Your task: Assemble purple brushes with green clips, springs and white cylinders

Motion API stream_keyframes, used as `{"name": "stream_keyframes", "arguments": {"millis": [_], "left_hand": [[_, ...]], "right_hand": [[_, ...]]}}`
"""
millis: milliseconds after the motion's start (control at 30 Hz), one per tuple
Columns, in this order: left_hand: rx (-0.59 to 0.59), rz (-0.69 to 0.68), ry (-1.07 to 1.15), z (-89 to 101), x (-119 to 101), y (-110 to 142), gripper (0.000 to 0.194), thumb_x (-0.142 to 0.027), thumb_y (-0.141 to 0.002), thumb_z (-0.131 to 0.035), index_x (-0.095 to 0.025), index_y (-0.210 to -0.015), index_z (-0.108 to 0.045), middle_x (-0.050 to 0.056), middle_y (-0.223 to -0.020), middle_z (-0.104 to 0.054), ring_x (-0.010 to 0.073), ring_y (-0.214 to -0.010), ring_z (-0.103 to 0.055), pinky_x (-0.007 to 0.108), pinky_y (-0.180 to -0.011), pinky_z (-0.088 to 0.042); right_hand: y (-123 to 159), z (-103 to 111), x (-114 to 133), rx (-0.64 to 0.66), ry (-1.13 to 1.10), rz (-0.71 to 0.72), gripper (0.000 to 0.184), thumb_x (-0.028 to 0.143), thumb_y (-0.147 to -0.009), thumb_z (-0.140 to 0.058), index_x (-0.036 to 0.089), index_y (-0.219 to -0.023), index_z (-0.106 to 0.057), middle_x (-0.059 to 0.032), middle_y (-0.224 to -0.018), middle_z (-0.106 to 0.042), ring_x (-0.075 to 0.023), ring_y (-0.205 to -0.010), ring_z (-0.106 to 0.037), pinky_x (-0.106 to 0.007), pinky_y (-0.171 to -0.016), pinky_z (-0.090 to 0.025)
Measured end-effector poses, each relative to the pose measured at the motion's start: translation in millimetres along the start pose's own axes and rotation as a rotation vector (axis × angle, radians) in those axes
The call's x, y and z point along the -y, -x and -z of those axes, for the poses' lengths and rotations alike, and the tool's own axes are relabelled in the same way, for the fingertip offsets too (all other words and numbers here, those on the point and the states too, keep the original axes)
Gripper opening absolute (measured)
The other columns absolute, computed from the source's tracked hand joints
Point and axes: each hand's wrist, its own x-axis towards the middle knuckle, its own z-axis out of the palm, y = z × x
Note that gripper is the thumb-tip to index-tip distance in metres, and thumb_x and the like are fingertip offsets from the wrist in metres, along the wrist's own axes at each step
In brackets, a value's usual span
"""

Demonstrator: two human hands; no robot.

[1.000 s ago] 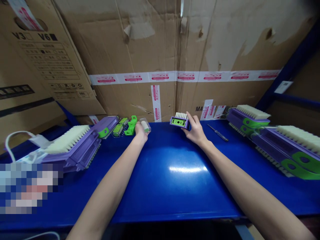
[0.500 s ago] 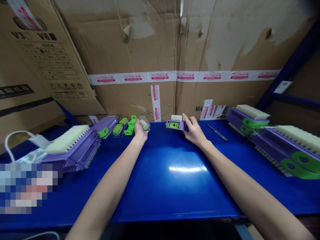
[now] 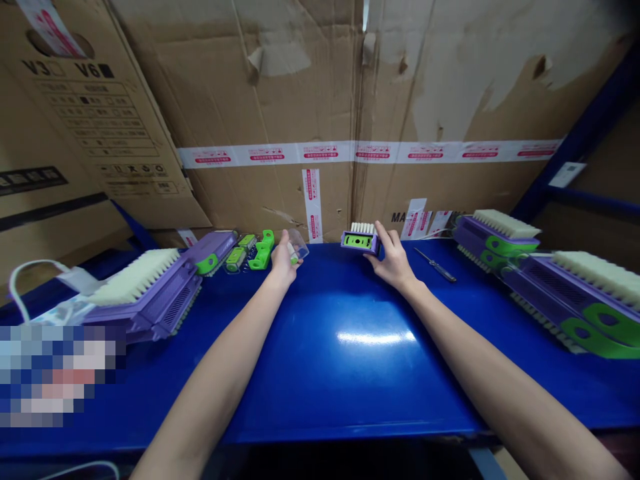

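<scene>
In my left hand (image 3: 284,262), fingers closed, is a small clear plastic piece (image 3: 301,244), with a whitish cylinder with a green end partly hidden against the palm. My right hand (image 3: 393,259) grips a short purple brush piece (image 3: 359,241) by its right side. White bristles stand up along its top, and its end toward me shows a bright green plate with a dark hole. Just left of my left hand lies a green bracket (image 3: 262,252) with round holes. Green-and-clear parts (image 3: 236,257) sit beside it.
Purple brushes with cream bristles lie at the left (image 3: 145,293) and the right (image 3: 575,287) of the blue table (image 3: 320,373). A screwdriver (image 3: 435,265) rests right of my right hand. A white cable (image 3: 17,287) loops at the far left. Cardboard (image 3: 260,87) stands behind.
My right hand has moved slightly right and up with the brush piece. My left hand has turned a little; the cylinder shows less and the clear plastic more, shifted right.
</scene>
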Motion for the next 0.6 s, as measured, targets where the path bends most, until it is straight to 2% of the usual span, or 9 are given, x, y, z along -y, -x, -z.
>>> {"name": "stream_keyframes", "arguments": {"millis": [100,367,500,600], "left_hand": [[-0.094,-0.033,-0.082,-1.2,2,0,0.038,-0.051,-0.077,-0.064,-0.018,-0.069,-0.047,-0.005,-0.052,-0.051,0.0068,-0.038,-0.045,0.019,-0.04,-0.028],[-0.121,-0.184,-0.207,1.1,6,1,0.046,-0.059,-0.064,-0.07,-0.018,-0.07,-0.049,-0.004,-0.055,-0.05,0.0069,-0.041,-0.044,0.02,-0.039,-0.03],[-0.169,-0.363,-0.334,3.9,4,-4,0.046,-0.058,-0.062,-0.071,-0.019,-0.077,-0.053,-0.004,-0.058,-0.05,0.009,-0.045,-0.045,0.022,-0.043,-0.033],[-0.239,-0.562,-0.545,8.7,1,-6,0.043,-0.055,-0.062,-0.072,-0.019,-0.08,-0.057,-0.001,-0.068,-0.057,0.0128,-0.059,-0.054,0.025,-0.056,-0.04]], "right_hand": [[-1,1,-3,-0.021,-0.042,-0.044,0.083,0.02,-0.077,-0.063,0.023,-0.148,-0.02,-0.0115,-0.111,-0.049,-0.0281,-0.102,-0.055,-0.049,-0.09,-0.051],[-1,5,-12,-0.032,-0.031,-0.06,0.089,0.019,-0.074,-0.065,0.021,-0.149,-0.017,-0.011,-0.11,-0.052,-0.0279,-0.102,-0.056,-0.049,-0.088,-0.052],[0,5,-11,0.001,-0.004,-0.003,0.086,0.019,-0.077,-0.062,0.022,-0.149,-0.015,-0.0116,-0.11,-0.051,-0.0278,-0.101,-0.056,-0.048,-0.086,-0.053],[0,6,-9,0.056,0.074,0.074,0.08,0.014,-0.08,-0.053,0.022,-0.149,-0.014,-0.0125,-0.111,-0.05,-0.0281,-0.104,-0.055,-0.047,-0.089,-0.052]]}}
